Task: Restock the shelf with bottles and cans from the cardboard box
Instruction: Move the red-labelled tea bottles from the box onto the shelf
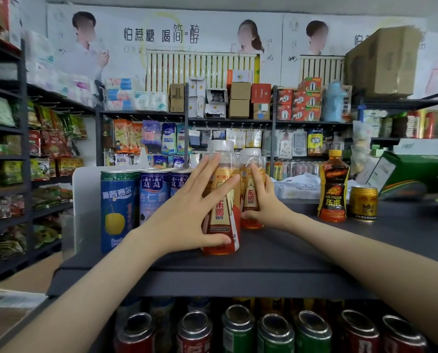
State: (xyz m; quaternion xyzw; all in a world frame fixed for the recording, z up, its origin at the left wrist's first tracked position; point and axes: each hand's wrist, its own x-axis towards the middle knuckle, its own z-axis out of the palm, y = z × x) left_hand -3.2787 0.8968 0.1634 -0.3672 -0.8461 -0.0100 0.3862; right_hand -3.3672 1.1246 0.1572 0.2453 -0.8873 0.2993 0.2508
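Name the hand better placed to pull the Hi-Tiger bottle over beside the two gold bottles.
Right. The right hand rests on the rear gold bottle, on the side nearest the Hi-Tiger bottle; the left hand would have to cross both bottles.

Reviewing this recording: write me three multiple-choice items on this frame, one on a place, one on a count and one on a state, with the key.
1. Where on the top shelf does the gold can stand?
A. left of the black bottle
B. right of it
C. on top of it

2. How many orange bottles with white caps do the hands touch?
A. one
B. two
C. four

3. How do the fingers of the left hand lie?
A. curled into a fist
B. hanging clear of everything
C. straight and spread on the front orange bottle

Key: 1 B, the gold can sits just right of the black bottle. 2 B, the left hand touches the front orange bottle and the right hand touches the rear orange bottle. 3 C, the fingers fan out across its label.
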